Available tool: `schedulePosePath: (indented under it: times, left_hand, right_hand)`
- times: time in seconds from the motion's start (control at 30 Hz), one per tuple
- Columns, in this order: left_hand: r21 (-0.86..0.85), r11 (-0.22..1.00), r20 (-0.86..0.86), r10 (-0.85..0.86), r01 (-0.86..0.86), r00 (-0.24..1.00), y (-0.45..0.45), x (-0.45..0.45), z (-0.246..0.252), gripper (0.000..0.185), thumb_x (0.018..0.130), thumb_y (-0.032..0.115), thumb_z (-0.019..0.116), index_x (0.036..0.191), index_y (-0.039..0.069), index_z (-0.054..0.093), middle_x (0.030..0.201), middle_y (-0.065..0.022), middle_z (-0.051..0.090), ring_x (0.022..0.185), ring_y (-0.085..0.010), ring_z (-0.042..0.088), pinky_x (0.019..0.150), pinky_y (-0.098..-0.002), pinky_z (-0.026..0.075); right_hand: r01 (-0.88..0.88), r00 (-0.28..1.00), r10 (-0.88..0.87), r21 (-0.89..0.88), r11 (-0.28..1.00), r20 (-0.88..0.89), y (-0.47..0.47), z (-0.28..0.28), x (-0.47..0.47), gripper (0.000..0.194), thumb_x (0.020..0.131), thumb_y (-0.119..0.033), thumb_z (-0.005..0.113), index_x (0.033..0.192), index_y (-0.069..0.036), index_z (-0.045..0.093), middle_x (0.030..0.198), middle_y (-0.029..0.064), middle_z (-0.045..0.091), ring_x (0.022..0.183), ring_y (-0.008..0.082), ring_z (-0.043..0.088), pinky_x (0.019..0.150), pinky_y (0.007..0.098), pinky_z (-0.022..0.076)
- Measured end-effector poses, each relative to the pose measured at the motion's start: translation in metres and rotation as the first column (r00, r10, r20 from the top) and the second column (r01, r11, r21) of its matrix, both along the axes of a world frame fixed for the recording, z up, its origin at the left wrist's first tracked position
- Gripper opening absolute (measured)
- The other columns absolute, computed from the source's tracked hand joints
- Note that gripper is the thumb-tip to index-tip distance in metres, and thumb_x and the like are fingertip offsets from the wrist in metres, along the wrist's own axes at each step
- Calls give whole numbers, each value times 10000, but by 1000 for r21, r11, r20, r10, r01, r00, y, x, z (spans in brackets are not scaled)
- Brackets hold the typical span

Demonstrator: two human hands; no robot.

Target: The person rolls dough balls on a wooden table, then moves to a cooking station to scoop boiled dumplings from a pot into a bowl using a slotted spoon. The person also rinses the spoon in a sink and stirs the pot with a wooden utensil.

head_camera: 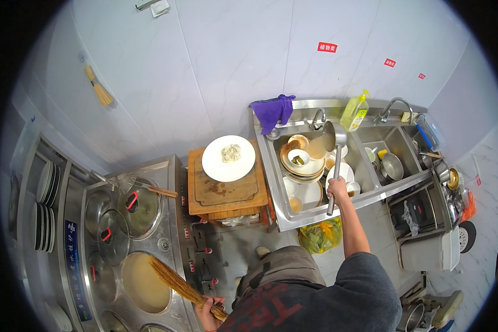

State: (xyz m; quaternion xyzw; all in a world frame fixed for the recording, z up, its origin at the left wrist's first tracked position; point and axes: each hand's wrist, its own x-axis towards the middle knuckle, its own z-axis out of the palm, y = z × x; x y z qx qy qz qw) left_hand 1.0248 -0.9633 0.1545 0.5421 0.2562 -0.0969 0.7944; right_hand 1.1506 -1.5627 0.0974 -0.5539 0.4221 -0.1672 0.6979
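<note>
My right hand (338,189) grips the handle of a large metal ladle (336,166), whose bowl is tipped over the left sink basin (288,209). Cloudy liquid (317,148) spills from the bowl onto stacked dirty plates (309,166). A small white bowl (298,157) with dark green food scraps sits on that stack. My left hand (209,313) holds a bamboo wok brush (176,283) near its base. The brush's tip reaches over the rim of a round cooking well (143,286) filled with cloudy liquid.
Glass lids (143,209) cover other wells on the stove. A white plate (216,164) with crumpled plastic rests on a wooden table (228,195). Behind the sink stands a yellow soap bottle (354,114); a purple cloth (274,111) hangs nearby. A tied yellow bag (320,235) lies below.
</note>
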Motion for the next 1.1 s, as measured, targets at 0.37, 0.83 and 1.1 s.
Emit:
schedulePosePath:
  times: [0.37,0.83,1.1]
  left_hand:
    - [-57,997,12,62,-61,998,9,-11,-8,196,908,100,659,1053,36,542,807,-116,641,790,-256,682,764,-438,616]
    - [-131,969,18,214,-210,977,46,-45,-21,143,904,35,638,1015,-13,562,830,-173,672,811,-300,698,795,-501,612]
    - [-92,904,14,420,-417,907,86,-103,-25,134,911,51,635,1012,-13,575,861,-185,688,854,-321,706,810,-495,608]
  right_hand:
    - [-261,902,-83,-689,676,-423,21,-11,-18,176,876,-32,533,1005,64,463,789,327,646,708,487,666,636,540,533]
    - [-738,671,722,-63,672,-167,219,64,-27,276,995,-208,620,1195,-36,540,602,5,508,470,114,503,420,285,411]
    - [-965,-60,953,-227,-131,-297,448,38,34,321,962,-254,633,1142,-5,541,752,210,632,613,356,623,595,459,508]
